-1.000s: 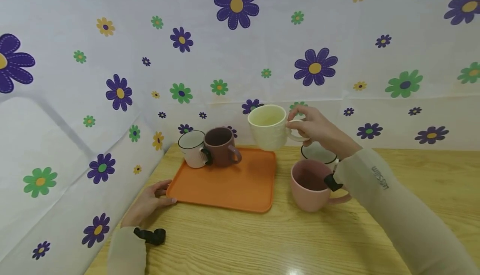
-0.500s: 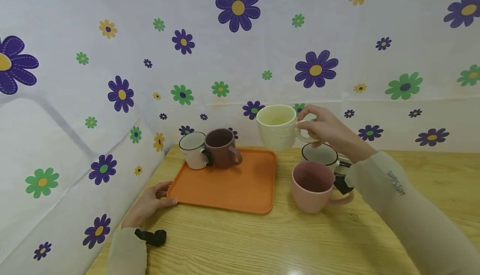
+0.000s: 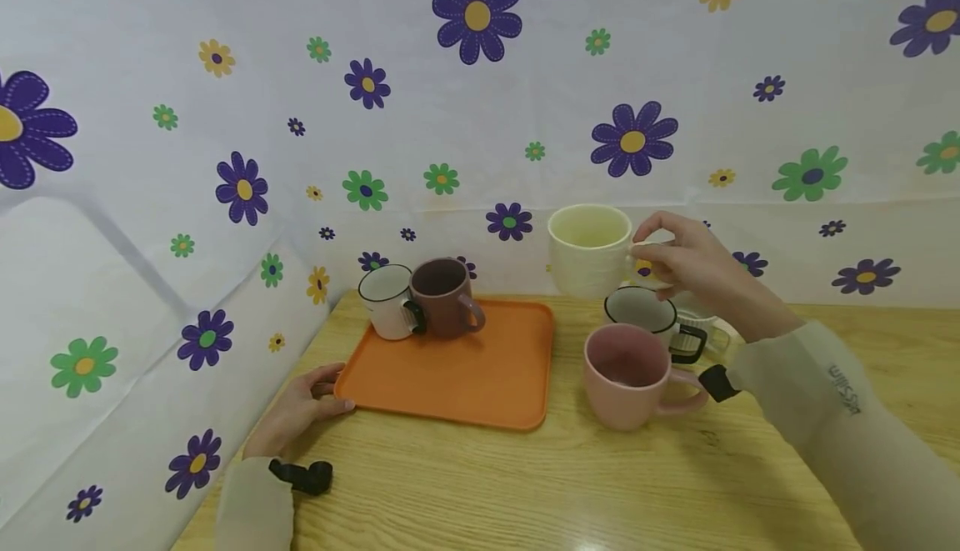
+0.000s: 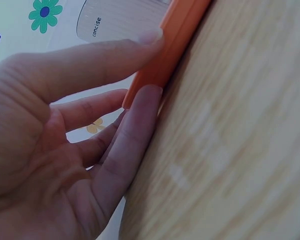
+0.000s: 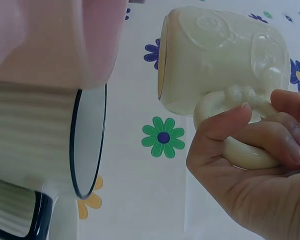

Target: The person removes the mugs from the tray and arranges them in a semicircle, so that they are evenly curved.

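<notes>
My right hand grips the handle of a pale yellow mug and holds it upright in the air, right of the tray. The right wrist view shows fingers hooked through the handle and raised shapes on the mug's side. At the left, my left hand pinches the near left corner of an orange tray, thumb on its rim, fingers along the side. On the tray's far left part stand a white mug with a black rim and a brown mug, side by side.
Right of the tray stand a pink mug, a white mug with a dark rim and handle behind it, and another whitish cup, partly hidden by my right hand. Flowered white cloth hangs behind and left of the wooden table.
My right hand has carried the yellow mug to the right, from over the tray's far right corner to above the mugs on the right. My left hand stays at the tray's corner.
</notes>
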The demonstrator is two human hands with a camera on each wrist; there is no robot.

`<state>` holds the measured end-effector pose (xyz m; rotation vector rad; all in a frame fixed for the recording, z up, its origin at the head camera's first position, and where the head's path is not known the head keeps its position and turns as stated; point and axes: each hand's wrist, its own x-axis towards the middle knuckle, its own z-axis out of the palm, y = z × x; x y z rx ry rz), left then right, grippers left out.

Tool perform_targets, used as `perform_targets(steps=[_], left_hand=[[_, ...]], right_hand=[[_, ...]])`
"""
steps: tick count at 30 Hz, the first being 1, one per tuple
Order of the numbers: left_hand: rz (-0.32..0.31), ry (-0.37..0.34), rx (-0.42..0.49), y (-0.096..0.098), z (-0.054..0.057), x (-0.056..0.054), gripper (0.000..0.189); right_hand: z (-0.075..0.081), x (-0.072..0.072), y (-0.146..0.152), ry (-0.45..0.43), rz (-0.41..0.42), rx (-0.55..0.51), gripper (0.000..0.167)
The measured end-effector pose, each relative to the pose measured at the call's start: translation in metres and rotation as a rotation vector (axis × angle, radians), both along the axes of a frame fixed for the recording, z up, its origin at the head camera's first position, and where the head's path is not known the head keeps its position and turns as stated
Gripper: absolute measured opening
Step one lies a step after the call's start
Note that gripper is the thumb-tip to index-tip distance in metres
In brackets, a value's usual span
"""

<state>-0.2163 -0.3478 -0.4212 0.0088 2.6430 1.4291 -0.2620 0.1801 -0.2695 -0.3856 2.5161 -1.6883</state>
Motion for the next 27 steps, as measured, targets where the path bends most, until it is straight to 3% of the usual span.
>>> perform_targets(steps=[9,20,27], left_hand=[[-0.012,0.001,-0.004,0.0,0.0,0.0,0.075],[-0.019,0.025,-0.018,-0.004,0.004,0.0,0.076],[-0.001,0.016,0.012,-0.003,0.0,0.001,0.076]], right_hand=[[-0.006,0.003,0.018,0.038,-0.033,-0.028,0.014],[-0.01,0.004,0.033,0.066,-0.074,0.008,0.017],[-0.013,0.01,0.044,0.075,-0.1,0.043,0.02]])
